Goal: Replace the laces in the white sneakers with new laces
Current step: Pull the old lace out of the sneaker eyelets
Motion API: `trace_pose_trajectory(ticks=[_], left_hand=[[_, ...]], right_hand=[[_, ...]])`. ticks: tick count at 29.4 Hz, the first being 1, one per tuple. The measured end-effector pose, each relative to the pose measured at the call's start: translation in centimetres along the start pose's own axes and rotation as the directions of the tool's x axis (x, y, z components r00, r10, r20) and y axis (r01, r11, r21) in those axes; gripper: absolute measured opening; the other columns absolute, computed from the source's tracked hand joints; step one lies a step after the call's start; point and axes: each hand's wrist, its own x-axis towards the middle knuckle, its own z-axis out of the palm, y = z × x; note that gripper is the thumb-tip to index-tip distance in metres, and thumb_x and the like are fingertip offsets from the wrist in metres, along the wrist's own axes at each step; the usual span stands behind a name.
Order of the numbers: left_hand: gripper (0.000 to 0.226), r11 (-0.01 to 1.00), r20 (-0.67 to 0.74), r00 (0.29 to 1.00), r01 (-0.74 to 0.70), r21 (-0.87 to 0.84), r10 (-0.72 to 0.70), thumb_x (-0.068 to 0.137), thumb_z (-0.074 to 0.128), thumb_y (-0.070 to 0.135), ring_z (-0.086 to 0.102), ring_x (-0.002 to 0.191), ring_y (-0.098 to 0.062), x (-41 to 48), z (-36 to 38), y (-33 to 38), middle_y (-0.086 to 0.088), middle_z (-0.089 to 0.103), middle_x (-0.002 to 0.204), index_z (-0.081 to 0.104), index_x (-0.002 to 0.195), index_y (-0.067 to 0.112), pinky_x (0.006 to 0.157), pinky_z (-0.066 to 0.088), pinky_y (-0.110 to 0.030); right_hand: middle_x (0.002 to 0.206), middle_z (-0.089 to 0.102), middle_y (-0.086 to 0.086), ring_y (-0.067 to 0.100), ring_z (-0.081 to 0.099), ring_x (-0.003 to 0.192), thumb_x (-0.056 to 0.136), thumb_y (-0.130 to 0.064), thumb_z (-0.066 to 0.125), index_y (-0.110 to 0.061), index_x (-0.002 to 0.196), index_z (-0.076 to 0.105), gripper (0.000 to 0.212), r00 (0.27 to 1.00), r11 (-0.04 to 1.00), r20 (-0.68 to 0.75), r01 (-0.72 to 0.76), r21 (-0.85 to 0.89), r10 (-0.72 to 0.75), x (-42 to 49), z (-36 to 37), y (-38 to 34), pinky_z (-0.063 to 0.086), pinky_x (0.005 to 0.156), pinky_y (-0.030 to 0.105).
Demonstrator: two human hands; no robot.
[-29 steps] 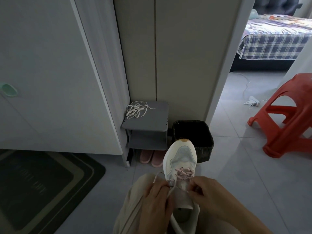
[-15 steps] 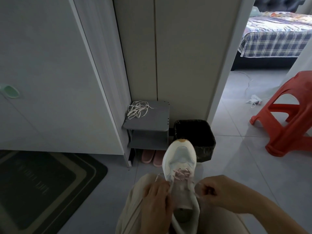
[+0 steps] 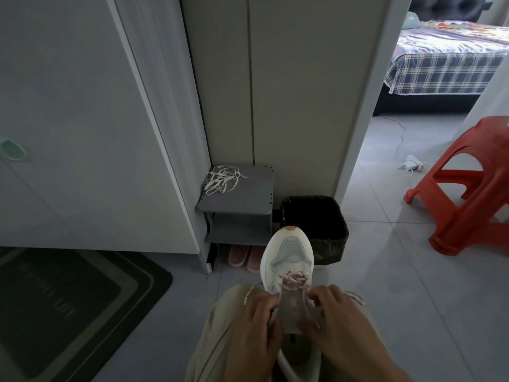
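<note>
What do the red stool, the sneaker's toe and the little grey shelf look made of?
Red stool: moulded plastic, going by its glossy one-piece legs. Sneaker toe: a mesh panel framed by smooth, likely synthetic overlays. Grey shelf: matte, flat panels, painted board or plastic; cannot tell which.

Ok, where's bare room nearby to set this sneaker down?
The shelf top right of the loose laces is bare, as are the floor tiles between the bin and the red stool. Crowded: slippers under the shelf; left hand and right hand grip the lace on the sneaker.
</note>
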Motion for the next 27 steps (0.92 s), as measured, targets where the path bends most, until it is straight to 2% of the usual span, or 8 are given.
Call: trace_pose_trajectory(ticks=[4,8,14,16,19,21,24,27], left_hand=[[0.028,0.981,0.086,0.996,-0.041,0.188,0.025,0.080,0.054,0.042,0.049,0.080,-0.002,0.6,-0.1,0.9,0.009,0.066,0.078,0.073,0.067,0.025,0.083,0.035,-0.020],[0.027,0.995,0.066,0.994,0.086,-0.058,-0.082,0.086,0.044,0.051,0.042,0.091,0.006,1.1,0.0,0.4,0.017,0.044,0.102,0.052,0.102,0.032,0.089,0.035,0.000],[0.022,0.988,0.255,0.963,-0.114,0.105,0.084,0.067,0.081,0.028,0.058,0.073,-0.003,5.0,0.2,-0.1,0.009,0.056,0.085,0.064,0.080,0.022,0.064,0.052,-0.015],[0.015,0.986,0.309,0.946,-0.131,0.099,0.095,0.082,0.067,0.026,0.055,0.084,-0.008,5.9,-0.1,0.3,0.004,0.054,0.097,0.063,0.091,0.014,0.074,0.053,-0.025],[0.021,0.993,0.295,0.949,-0.099,-0.066,0.114,0.093,0.051,0.025,0.048,0.098,-0.005,6.1,-0.1,-0.2,0.007,0.054,0.111,0.060,0.109,0.013,0.087,0.039,-0.018],[0.017,0.983,0.257,0.958,-0.083,-0.164,0.124,0.092,0.054,0.023,0.049,0.094,0.001,6.1,-0.4,-0.4,0.010,0.061,0.106,0.063,0.104,0.017,0.085,0.037,-0.014],[0.015,0.984,0.278,0.955,-0.061,-0.165,0.106,0.092,0.054,0.024,0.045,0.086,0.006,6.3,-0.7,-1.1,0.008,0.064,0.099,0.064,0.101,0.017,0.081,0.030,-0.009],[0.031,0.977,0.341,0.917,-0.210,-0.026,0.206,0.092,0.041,0.035,0.047,0.095,-0.005,6.8,-0.6,-1.2,0.009,0.063,0.104,0.062,0.109,0.020,0.089,0.034,-0.018]], right_hand=[[0.080,0.050,-0.023,0.003,0.058,0.080,0.080,-0.043,0.064,-0.036,0.111,0.057,0.032,0.999,0.982,-0.003,-0.042,0.185,0.043,0.2,0.2,0.6,0.051,0.078,0.014],[0.081,0.054,-0.023,0.004,0.060,0.078,0.079,-0.038,0.066,-0.047,0.096,0.054,0.023,0.999,0.956,-0.035,0.008,0.294,0.002,0.0,0.7,1.5,0.053,0.077,0.017],[0.083,0.054,-0.026,0.002,0.059,0.081,0.078,-0.039,0.064,-0.053,0.078,0.041,0.027,0.997,0.940,-0.070,0.010,0.340,0.014,0.0,1.2,2.2,0.053,0.080,0.023],[0.085,0.049,-0.027,0.003,0.057,0.080,0.081,-0.037,0.060,-0.052,0.092,0.037,0.030,0.992,0.956,-0.128,0.043,0.290,-0.005,0.0,1.3,1.6,0.052,0.077,0.020],[0.086,0.054,-0.020,0.007,0.059,0.067,0.074,-0.035,0.070,-0.042,0.108,0.041,0.045,0.926,0.972,-0.337,0.214,0.100,-0.169,0.6,1.7,0.7,0.049,0.056,0.013],[0.075,0.059,-0.015,0.003,0.057,0.055,0.055,-0.032,0.085,-0.035,0.097,0.050,0.055,0.906,0.964,-0.336,0.264,-0.024,-0.257,1.3,1.8,0.4,0.027,0.048,0.000],[0.061,0.057,-0.018,-0.002,0.051,0.044,0.037,-0.038,0.091,-0.034,0.072,0.061,0.046,0.894,0.952,-0.341,0.238,-0.190,-0.291,2.2,0.6,0.1,0.001,0.043,0.001],[0.072,0.059,-0.014,-0.001,0.051,0.055,0.061,-0.034,0.083,-0.027,0.075,0.063,0.025,0.915,0.953,-0.276,0.261,-0.154,-0.295,2.0,-1.1,-0.4,0.016,0.044,0.002]])
